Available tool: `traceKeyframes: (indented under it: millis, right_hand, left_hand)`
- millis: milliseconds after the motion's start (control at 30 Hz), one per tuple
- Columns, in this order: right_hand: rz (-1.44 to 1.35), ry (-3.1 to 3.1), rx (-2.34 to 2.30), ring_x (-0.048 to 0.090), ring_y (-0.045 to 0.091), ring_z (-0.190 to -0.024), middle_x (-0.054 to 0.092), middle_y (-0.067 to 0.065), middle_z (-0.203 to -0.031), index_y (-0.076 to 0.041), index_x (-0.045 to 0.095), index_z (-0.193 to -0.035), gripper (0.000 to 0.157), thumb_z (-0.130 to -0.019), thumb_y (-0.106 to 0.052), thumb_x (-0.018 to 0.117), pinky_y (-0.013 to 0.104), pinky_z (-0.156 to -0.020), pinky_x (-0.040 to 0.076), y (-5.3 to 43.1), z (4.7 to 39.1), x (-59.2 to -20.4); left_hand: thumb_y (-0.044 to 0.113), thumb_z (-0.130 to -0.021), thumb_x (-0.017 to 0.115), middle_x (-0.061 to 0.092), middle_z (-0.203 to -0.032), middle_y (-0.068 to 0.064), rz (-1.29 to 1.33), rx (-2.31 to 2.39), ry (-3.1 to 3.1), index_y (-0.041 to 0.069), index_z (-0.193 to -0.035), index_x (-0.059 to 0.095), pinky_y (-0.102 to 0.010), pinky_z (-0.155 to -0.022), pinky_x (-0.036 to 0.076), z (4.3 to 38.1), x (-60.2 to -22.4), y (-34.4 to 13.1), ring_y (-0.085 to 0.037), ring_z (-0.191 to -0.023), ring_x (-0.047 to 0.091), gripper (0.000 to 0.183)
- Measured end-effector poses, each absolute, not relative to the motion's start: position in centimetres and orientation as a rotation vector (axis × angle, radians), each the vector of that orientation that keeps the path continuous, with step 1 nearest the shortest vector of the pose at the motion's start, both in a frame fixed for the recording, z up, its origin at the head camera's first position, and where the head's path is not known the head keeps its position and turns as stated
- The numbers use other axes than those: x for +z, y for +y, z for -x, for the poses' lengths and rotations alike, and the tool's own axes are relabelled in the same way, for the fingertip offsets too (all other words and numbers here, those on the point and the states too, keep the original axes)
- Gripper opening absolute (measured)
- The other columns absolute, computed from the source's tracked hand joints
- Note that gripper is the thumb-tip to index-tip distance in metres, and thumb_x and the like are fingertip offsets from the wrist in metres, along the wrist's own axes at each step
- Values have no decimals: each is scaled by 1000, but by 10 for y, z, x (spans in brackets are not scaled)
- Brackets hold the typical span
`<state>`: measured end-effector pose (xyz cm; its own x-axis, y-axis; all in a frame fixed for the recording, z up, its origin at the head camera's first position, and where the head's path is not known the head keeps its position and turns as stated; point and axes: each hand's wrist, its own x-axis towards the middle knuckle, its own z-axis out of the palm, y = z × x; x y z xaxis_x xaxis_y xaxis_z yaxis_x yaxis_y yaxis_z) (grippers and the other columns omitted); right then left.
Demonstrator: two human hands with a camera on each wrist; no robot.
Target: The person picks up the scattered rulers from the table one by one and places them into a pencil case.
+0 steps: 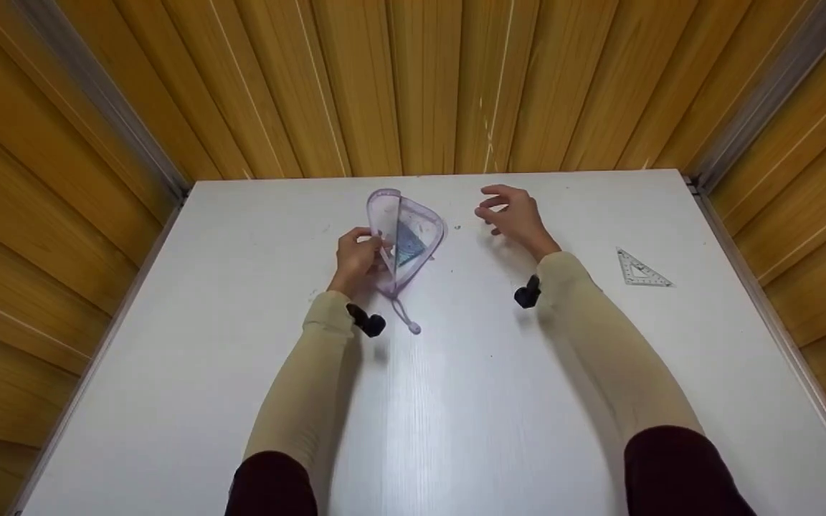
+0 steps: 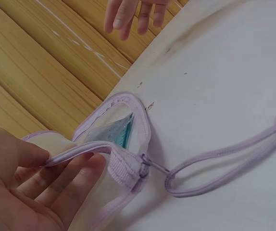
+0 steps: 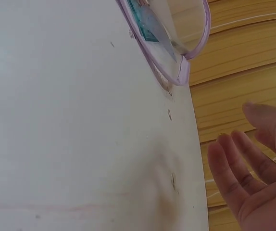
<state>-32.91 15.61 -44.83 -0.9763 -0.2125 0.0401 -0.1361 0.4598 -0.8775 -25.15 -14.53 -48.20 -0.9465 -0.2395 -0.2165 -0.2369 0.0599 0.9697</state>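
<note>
A see-through zip pouch (image 1: pixel 384 206) with lilac edging gapes at the middle back of the table. My left hand (image 1: pixel 355 259) pinches one of its edges between thumb and fingers. Inside the pouch lies a flat teal-blue piece with a pointed corner (image 2: pixel 127 131); its kind is hard to tell. From the zip slider hangs a lilac cord loop (image 2: pixel 219 161). To the right of the pouch, apart from it, my right hand (image 1: pixel 517 217) hovers above the table with loosely bent fingers and holds nothing.
A clear triangular set square (image 1: pixel 641 272) lies on the right part of the white table (image 1: pixel 442 416). Wood-patterned panels (image 1: pixel 420 86) rise behind the table's back edge and along both sides. Small dark marks (image 3: pixel 173 182) dot the tabletop.
</note>
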Motion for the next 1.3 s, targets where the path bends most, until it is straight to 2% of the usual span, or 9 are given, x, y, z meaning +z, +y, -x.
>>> traceKeyframes:
  millis: [200,367,633,967,1167,1300]
  right_hand:
    - [317,2653,-1562,70,40,-102,70,14,-124,-12,58,-144,51,-96,-18,74,33,-69,60,183,327,-444]
    - [309,2678,-1560,68,42,-104,69,14,-126,-13,57,-145,52,-96,-21,74,29,-69,60,207,322,-444]
    - [288,2746,-1519,68,39,-105,68,15,-128,-14,55,-146,55,-96,-27,74,32,-76,60,246,312,-443]
    - [175,2775,-1536,66,32,-108,65,14,-133,-18,53,-149,62,-94,-39,74,22,-76,57,294,297,-447]
    - [91,2775,-1523,64,21,-108,64,11,-134,-21,51,-150,66,-93,-45,73,23,-80,57,321,287,-452]
    - [70,2801,-1467,63,18,-108,63,11,-136,-21,48,-152,69,-93,-47,73,23,-82,57,336,281,-452]
  left_hand:
    - [10,-97,58,76,-99,-10,-540,-2085,-2296,1,-123,65,-28,-60,52,251,-480,-142,-15,-69,64,28]
    - [9,-97,58,76,-100,-11,-540,-2096,-2286,-1,-125,64,-28,-59,53,251,-481,-141,-15,-68,64,30]
    - [8,-95,61,76,-96,-11,-539,-2080,-2286,-2,-125,64,-30,-62,53,251,-480,-140,-15,-71,65,31]
    - [9,-98,57,77,-103,-13,-502,-2126,-2259,-2,-127,62,-32,-65,54,249,-479,-146,-15,-69,66,32]
    - [10,-98,58,77,-101,-12,-500,-2129,-2259,-2,-128,63,-35,-67,55,249,-479,-147,-15,-69,66,32]
    - [9,-98,58,77,-100,-12,-504,-2128,-2265,-2,-127,63,-35,-67,55,250,-479,-146,-16,-70,66,32]
